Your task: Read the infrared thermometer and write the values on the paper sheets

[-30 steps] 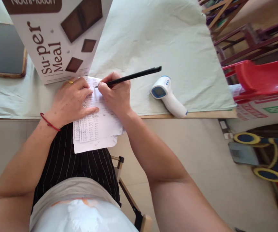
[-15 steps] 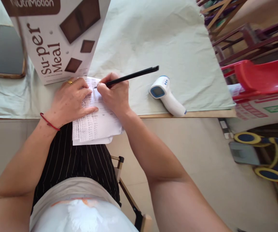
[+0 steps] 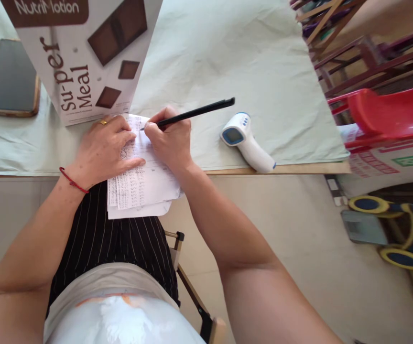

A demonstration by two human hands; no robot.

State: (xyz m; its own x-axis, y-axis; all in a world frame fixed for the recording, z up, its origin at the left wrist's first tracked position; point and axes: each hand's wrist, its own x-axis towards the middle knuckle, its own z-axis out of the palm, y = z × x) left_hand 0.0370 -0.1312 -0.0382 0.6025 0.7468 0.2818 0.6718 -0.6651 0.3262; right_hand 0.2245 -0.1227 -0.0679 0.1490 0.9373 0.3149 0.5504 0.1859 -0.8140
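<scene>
My right hand [image 3: 170, 138] is closed around a slim black pen [image 3: 199, 111], whose tip touches or nearly touches the top sheet. Under both hands lie several handwritten paper sheets [image 3: 149, 184], partly on the table and partly hanging over its front edge above my lap. My left hand [image 3: 108, 145] rests flat on the left side of the sheets, thumb and fingers apart, with a ring on one finger and a red string at the wrist. Just behind it stands a tall white and brown box [image 3: 77, 57] printed "Su-per Meal".
A dark-screened phone [image 3: 14, 76] lies left of the box. Right of my hand is a white and blue infrared thermometer [image 3: 247, 141] near the table edge. A pale cloth [image 3: 264, 57] covers the table. Further right are a red plastic item [image 3: 389, 114] and a chair frame [image 3: 194, 291] below.
Hands and pen hold almost the same place. The lower sheets' bottom edge hangs slightly further down, and the view has shifted a little.
</scene>
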